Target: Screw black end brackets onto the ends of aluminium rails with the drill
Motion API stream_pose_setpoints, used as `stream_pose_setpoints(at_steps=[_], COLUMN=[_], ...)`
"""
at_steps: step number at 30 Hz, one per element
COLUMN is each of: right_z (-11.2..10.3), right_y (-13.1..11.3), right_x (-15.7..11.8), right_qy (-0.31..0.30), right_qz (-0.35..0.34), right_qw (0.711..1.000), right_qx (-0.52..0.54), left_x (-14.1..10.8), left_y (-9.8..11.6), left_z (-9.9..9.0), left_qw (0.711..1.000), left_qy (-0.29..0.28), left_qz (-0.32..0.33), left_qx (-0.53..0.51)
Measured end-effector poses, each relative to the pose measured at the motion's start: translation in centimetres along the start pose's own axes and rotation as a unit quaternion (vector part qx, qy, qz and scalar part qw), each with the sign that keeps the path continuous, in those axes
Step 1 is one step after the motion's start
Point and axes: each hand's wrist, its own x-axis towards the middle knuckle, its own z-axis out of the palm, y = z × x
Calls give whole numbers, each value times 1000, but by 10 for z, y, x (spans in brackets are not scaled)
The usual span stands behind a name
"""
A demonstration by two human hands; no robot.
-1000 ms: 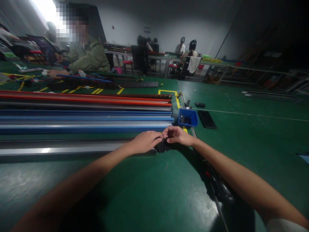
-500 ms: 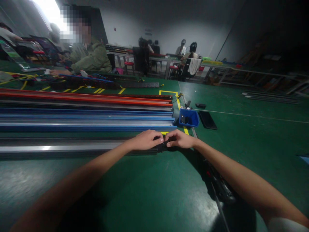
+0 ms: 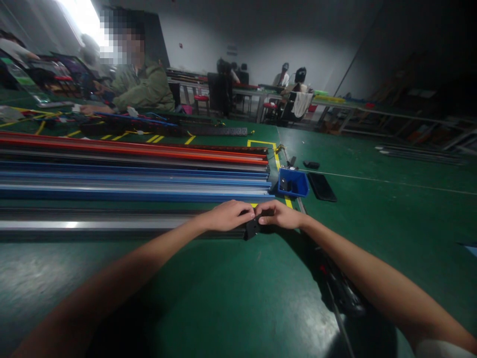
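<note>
Since half a second ago, the black piece (image 3: 252, 228) between our hands has tipped, so that its face with small holes shows to us. We have it at the right end of the dark-and-silver profile (image 3: 112, 225), the bar nearest us on the worktop (image 3: 223, 298); whether the two touch, we cannot tell. Our left hand (image 3: 231, 216) pinches its upper part between thumb and fingers, and our right hand (image 3: 280, 215) pinches it from the other side, fingers curled. Toward the worktop's far edge lie blue profiles (image 3: 149, 188), then red profiles (image 3: 149, 147). Just beyond the blue ends stands a blue bin (image 3: 297, 194) holding dark parts. A co-worker in a green jacket (image 3: 151, 89) is at the far edge.
</note>
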Motion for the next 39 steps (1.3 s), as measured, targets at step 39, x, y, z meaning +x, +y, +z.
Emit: stream_pose_setpoints(at_steps=[39], right_z=[-17], right_y=[4], right_x=[4], right_qy=[113], right_qz=[82], right_qw=[951], right_qx=[276], left_x=[-1], left_y=[3], left_z=[12], left_qw=[991], left_qy=[33], left_qz=[34], left_qx=[125])
